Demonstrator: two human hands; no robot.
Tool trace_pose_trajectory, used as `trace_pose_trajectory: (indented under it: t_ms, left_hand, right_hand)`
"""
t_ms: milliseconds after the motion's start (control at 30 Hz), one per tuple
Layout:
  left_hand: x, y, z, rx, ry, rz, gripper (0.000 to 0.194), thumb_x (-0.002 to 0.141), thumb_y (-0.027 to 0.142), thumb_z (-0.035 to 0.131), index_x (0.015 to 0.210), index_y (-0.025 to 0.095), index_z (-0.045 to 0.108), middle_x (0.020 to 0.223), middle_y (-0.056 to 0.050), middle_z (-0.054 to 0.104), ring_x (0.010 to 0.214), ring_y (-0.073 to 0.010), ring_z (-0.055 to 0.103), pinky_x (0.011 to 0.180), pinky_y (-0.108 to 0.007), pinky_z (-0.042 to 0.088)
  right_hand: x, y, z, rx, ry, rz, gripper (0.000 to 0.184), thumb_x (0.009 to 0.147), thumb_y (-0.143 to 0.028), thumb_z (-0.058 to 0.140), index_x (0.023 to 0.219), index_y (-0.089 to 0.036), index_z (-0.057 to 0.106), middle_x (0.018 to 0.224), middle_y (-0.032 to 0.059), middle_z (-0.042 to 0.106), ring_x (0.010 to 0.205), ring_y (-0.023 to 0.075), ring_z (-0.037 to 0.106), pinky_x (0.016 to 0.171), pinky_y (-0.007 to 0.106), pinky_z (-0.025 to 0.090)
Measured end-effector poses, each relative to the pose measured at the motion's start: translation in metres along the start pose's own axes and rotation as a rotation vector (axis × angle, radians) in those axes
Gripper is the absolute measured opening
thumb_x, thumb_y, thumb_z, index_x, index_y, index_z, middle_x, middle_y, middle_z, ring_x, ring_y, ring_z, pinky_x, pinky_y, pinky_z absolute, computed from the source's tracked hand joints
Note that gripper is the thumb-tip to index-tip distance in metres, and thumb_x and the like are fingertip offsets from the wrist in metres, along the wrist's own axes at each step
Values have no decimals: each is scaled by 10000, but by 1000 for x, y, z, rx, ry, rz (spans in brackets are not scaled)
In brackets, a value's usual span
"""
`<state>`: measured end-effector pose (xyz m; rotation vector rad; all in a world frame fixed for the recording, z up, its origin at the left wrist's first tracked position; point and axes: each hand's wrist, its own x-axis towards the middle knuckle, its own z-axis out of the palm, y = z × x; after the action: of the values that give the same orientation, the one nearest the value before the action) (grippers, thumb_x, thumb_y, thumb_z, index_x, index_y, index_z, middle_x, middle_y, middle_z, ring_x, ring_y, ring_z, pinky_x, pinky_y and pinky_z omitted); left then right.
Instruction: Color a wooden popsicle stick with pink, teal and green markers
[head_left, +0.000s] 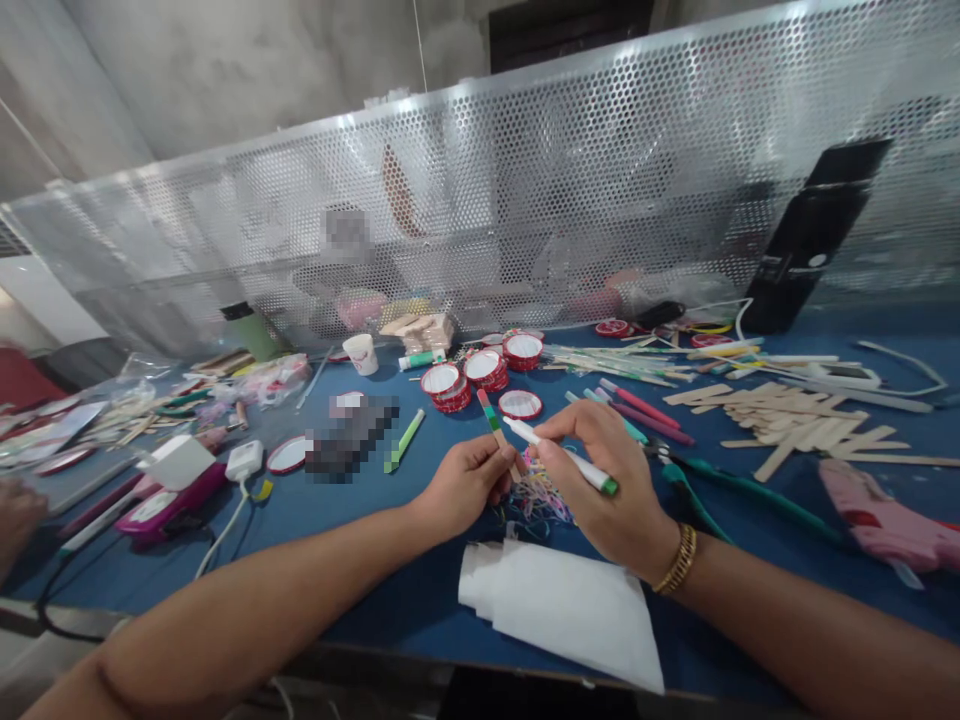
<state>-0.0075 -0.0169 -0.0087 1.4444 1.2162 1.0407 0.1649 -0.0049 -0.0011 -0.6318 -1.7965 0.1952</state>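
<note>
My left hand (466, 482) pinches a wooden craft stick (489, 412) coloured with red and green bands toward its upper end. Closed around a white marker with a green end (596, 473) is my right hand (630, 505); the marker's white tip points left, close to the stick. Below the hands lies a tangle of thin multicoloured bands or threads (544, 500). White sheets of paper (562, 605) rest nearer the table's front edge. Just beyond the stick is a round white disc with a red rim (520, 404).
Red-rimmed round stacks (448, 388) and a paper cup (361, 353) stand farther back. Plain craft sticks (802, 420), teal-handled pliers (697, 500) and a pink glue gun (877, 515) lie right. A perforated metal screen (465, 200) borders the table. Another person's hand (19, 520) shows far left.
</note>
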Motion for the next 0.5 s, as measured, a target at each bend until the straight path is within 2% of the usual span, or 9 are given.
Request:
trace_pose_trajectory:
  t_ms: [267, 500]
  left_hand:
    - [1, 2, 0, 6, -21, -11, 447, 786, 620, 607, 725, 180, 558, 537, 56, 462, 470, -87, 408, 445, -213, 289]
    - [0, 2, 0, 18, -32, -2, 456, 796, 610, 604, 659, 186, 503, 533, 50, 481, 459, -77, 405, 431, -202, 286]
  right_hand:
    - [-1, 1, -4, 10, 20, 23, 71, 890, -182, 526, 868, -223, 579, 820, 12, 614, 813, 188, 552, 799, 389, 399]
    - [1, -2, -4, 6, 23, 20, 75, 886, -181, 523, 850, -219, 576, 803, 9, 609, 790, 185, 556, 795, 391, 397]
